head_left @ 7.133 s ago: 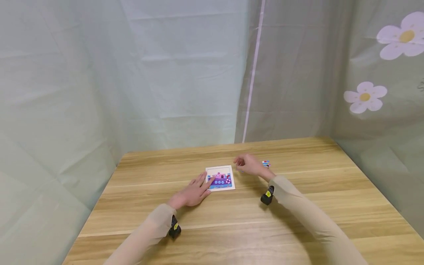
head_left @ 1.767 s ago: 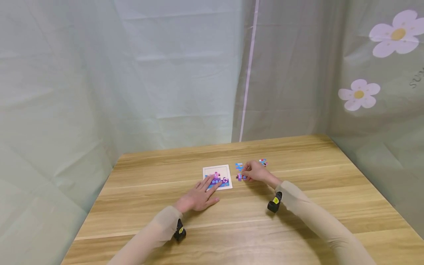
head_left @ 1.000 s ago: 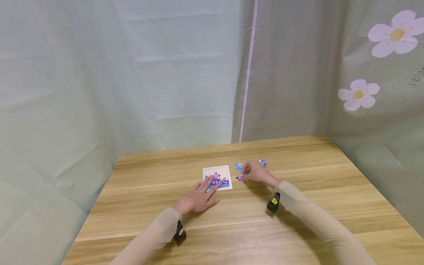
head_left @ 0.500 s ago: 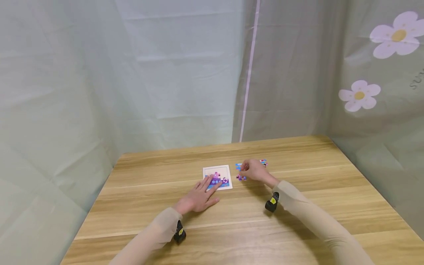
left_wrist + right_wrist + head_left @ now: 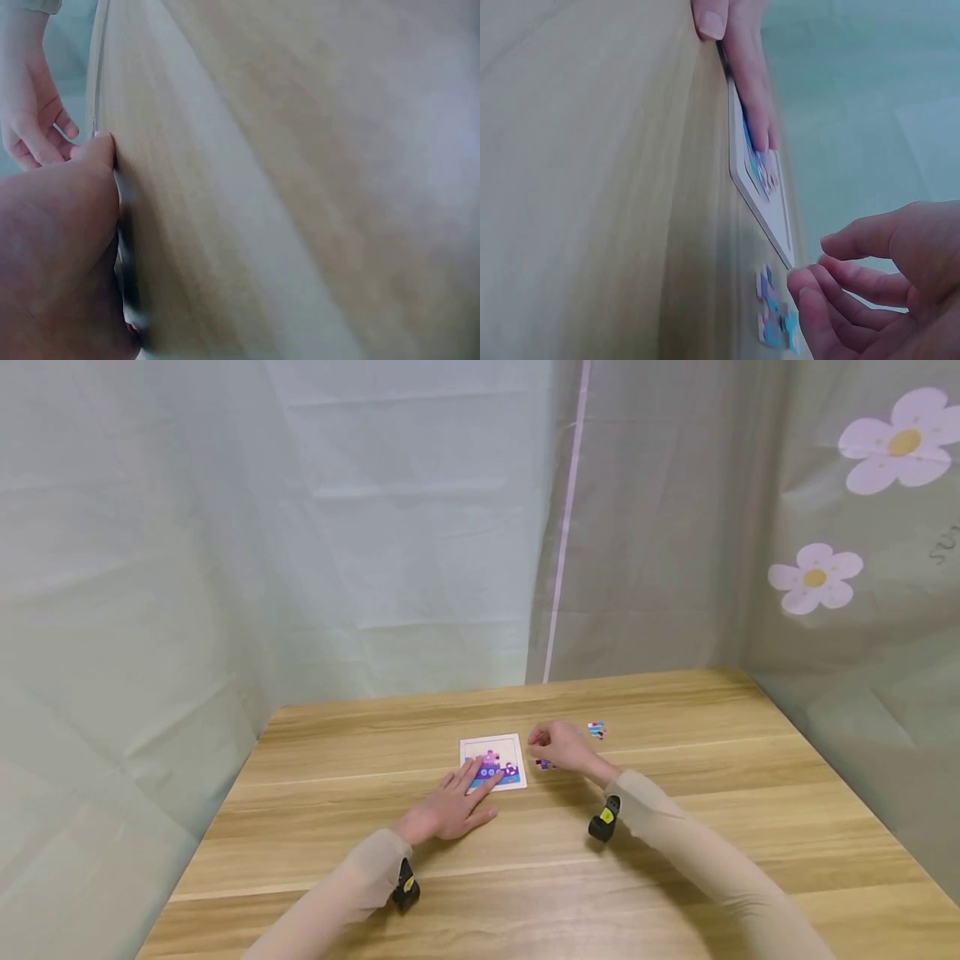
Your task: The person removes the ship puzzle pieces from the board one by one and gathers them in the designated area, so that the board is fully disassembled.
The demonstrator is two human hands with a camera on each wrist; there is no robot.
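My left hand (image 5: 447, 803) lies flat with fingers spread over the lower left of a white-framed jigsaw puzzle board (image 5: 467, 747), which holds assembled pieces of a purple and pink boat picture. My right hand (image 5: 564, 747) hovers just right of the board. In the right wrist view its fingers are loosely bent, thumb tip close to the index finger, with nothing visible between them. Loose puzzle pieces (image 5: 769, 315) lie on the table under and beside that hand, some partly hidden by it. A purple piece (image 5: 545, 764) shows below its fingers.
More loose pieces (image 5: 597, 730) lie right of the right hand. The wood-grain table (image 5: 510, 893) ends at a back edge in front of pale hanging cloth (image 5: 420, 560). Grey cloth with white flowers (image 5: 816, 578) hangs on the right.
The right hand has moved from over the loose pieces leftward towards the board, its fingertips now nearer the frame. The left hand has stayed on the board over the last second.
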